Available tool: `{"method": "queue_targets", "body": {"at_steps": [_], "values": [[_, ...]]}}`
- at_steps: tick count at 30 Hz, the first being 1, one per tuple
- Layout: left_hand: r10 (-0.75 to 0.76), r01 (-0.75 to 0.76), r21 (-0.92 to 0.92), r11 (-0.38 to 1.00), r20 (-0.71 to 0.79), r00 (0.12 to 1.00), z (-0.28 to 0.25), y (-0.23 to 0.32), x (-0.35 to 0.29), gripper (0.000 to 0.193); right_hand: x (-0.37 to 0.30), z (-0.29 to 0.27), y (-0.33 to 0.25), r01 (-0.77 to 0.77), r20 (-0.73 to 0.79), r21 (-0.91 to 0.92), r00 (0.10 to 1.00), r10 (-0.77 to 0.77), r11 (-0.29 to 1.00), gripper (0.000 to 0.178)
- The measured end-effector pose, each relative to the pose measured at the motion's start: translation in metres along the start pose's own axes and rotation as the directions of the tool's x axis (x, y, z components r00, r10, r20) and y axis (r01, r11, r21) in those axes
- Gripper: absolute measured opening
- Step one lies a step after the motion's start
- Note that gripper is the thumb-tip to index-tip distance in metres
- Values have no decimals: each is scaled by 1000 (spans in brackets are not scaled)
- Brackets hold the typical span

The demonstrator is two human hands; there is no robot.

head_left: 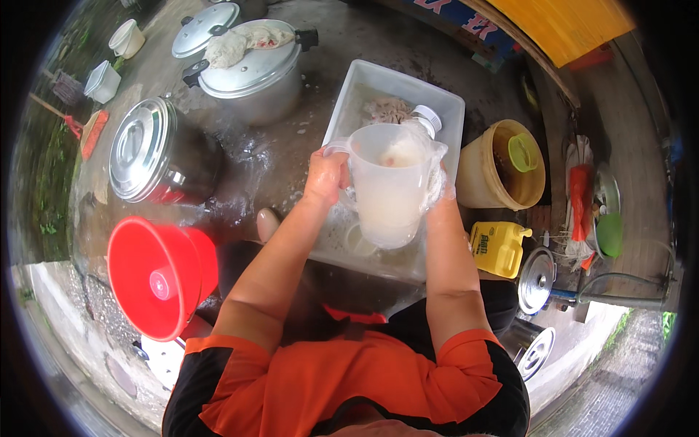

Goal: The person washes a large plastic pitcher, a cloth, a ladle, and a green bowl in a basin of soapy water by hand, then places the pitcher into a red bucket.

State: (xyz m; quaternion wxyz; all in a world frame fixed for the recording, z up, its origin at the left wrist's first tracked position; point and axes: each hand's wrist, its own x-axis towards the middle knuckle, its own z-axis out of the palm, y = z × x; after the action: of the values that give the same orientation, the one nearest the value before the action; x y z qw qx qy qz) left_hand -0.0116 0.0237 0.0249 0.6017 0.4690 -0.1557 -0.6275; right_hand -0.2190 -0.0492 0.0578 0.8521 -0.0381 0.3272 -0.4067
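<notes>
My left hand (329, 176) is closed around the handle of a cloudy, see-through plastic pitcher (389, 197), held upright over a pale plastic tub (453, 102). Whitish suds or soapy water show inside the pitcher. Against its right side, my right hand (444, 193) presses a crumpled, foamy white pad (435, 183); most of those fingers are hidden behind the pad and pitcher. Beyond the pitcher, a clear container with a white ribbed lid (428, 116) and a brownish crumpled bundle (389, 109) lie in the tub. A round clear rim (360, 239) shows nearer me.
Left stand a red bucket (138, 255) with a small red cup in it, a lidded steel pot (138, 156) and a large aluminium pot (258, 87) with a cloth on its lid. At right are a cream bucket (477, 171), yellow jug (499, 247) and metal lid (536, 280). The floor is wet.
</notes>
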Motion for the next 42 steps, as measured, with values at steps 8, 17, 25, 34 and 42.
{"method": "queue_targets", "body": {"at_steps": [8, 17, 25, 34, 42], "values": [[17, -9, -116, 993, 64, 998, 30, 7, -5, 17, -8, -39, 43, -140, 179, 136, 977, 115, 981, 45], [194, -249, -158, 955, -300, 934, 3, 29, 17, 19, -42, -80, 53, 189, -102, -217, 971, -215, 958, 44], [214, -317, -196, 928, -417, 884, 46, -3, -20, 9, -11, -43, 80, 622, -314, -147, 708, -632, 770, 35], [232, -209, 99, 973, -384, 894, 34, -40, -5, 48, 39, -171, 121, 207, -260, -789, 741, -619, 579, 52], [-79, 141, 159, 977, -343, 936, 43, -56, 7, 50, 43, -375, 97, -426, -192, -743, 874, -446, -516, 78]]}}
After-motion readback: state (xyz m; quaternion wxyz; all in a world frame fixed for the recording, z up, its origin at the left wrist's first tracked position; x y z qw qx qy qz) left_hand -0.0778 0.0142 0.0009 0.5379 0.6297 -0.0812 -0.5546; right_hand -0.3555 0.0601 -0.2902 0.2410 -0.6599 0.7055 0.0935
